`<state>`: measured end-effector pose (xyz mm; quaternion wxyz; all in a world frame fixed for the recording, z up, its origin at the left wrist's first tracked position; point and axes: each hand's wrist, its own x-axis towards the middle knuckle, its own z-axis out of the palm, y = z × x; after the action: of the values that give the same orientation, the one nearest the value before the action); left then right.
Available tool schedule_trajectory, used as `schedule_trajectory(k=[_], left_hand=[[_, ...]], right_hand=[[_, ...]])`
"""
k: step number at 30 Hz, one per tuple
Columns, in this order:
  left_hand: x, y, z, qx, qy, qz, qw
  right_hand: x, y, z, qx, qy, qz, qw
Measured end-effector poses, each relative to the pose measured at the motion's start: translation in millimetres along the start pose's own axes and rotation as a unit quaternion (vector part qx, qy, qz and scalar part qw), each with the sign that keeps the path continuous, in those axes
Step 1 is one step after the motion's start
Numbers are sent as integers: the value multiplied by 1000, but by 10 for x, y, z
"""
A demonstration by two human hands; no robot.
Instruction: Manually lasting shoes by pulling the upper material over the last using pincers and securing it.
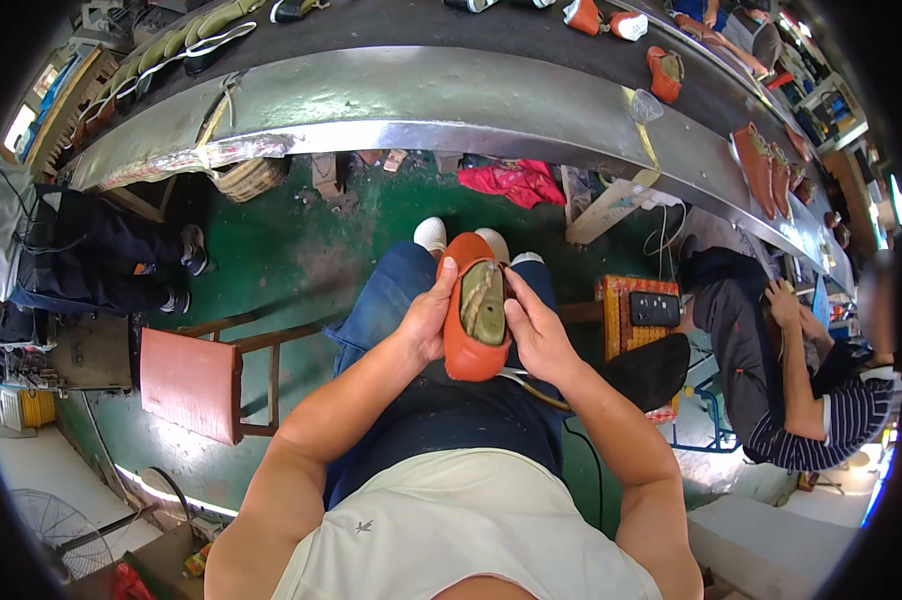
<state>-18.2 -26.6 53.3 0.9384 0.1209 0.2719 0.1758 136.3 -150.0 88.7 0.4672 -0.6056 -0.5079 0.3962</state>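
An orange-red slip-on shoe (474, 360) is held above my lap, its opening facing up. Inside it sits an olive-green shoe last (484, 318). My left hand (433, 312) is closed round the shoe's left side, thumb along the upper. On the opposite side my right hand (538, 333) grips it near the rim of the opening; its fingertips are partly hidden behind the shoe. The shoe's underside is out of sight.
Ahead runs a metal-edged bench (391, 95) with a dark belt, carrying shoes (665, 74). A brown-topped stool (191, 385) stands left. At right, a phone (654, 309) lies on a woven seat near a seated co-worker (771, 380). Another person (101, 250) stands left.
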Motion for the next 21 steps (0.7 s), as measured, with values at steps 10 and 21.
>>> schedule_trajectory(k=[10, 21], left_hand=[[117, -129, -285, -84, -46, -45, 994], [-84, -121, -90, 93, -17, -58, 994]], right_hand=[[16, -263, -172, -127, -31, -110, 985], [374, -147, -240, 405, -123, 34, 905]])
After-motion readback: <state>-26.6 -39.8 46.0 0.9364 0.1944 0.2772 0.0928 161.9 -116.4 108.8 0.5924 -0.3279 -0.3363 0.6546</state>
